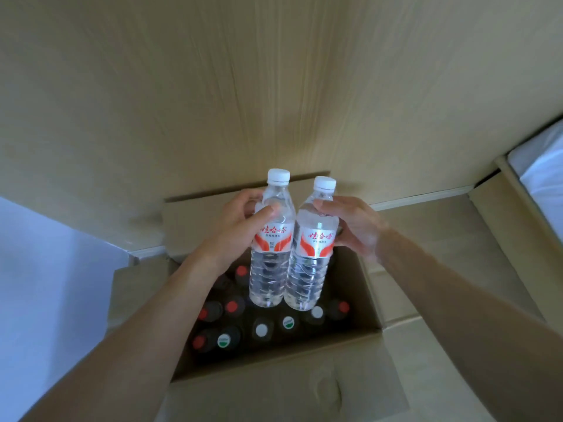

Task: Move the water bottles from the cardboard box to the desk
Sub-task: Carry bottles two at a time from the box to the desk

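**Two bottles held above the box**

A left bottle [271, 236] is gripped by the left hand [240, 226], its fingers and thumb curled round the shoulder. A right bottle [313, 248] is gripped likewise by the right hand [353, 226]. Both are held upright, side by side and touching, above the open box [274, 370], where capped bottles [262, 330] are packed.

Bottles in the box [370, 303], perhaps drinks, are too dark.
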Motion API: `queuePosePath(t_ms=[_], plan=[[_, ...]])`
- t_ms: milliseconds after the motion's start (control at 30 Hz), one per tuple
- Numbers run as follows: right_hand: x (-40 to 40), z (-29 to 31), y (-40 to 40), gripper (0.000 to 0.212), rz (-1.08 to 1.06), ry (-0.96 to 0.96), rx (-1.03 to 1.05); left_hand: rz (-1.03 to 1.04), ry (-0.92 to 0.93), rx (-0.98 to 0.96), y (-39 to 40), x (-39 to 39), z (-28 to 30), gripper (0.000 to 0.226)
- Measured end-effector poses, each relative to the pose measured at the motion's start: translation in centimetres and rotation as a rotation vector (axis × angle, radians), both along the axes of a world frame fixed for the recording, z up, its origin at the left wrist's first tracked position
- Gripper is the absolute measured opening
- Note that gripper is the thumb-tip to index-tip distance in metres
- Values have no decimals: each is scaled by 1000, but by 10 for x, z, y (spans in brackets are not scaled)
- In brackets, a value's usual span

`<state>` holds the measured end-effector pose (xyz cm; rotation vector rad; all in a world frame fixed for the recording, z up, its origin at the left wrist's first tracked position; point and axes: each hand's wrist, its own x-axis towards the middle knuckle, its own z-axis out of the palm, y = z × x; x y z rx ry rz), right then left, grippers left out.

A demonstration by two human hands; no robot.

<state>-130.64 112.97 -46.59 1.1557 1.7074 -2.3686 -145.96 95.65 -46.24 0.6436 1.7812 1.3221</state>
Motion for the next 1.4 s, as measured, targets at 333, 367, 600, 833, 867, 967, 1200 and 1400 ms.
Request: queuePosePath(t_ms=[333, 367, 600, 833, 867, 967, 1200, 1400], plan=[[12, 18, -15, 58, -232, -220, -275, 69, -277, -211, 28, 33, 15, 71], [14, 19, -14, 58, -233, -222, -300, 49, -315, -227, 30, 35, 16, 66], [50, 47, -4, 42, -85, -152, -381, -18, -691, -227, 34, 52, 24, 46], [89, 108, 3, 43, -214, -132, -333, -211, -709, -170, 51, 69, 83, 44], [95, 118, 3, 42, -246, -125, -330, -214, -675, -167, 55, 73, 93, 42], [116, 149, 0, 43, -359, -85, -315, -220, -618, -156, 64, 85, 123, 51], [177, 215, -17, 63, -594, 28, -272, -388, -648, -127, 88, 138, 204, 52], [254, 264, -43, 67, -763, 99, -186, -577, -544, -139, 105, 211, 260, 41]])
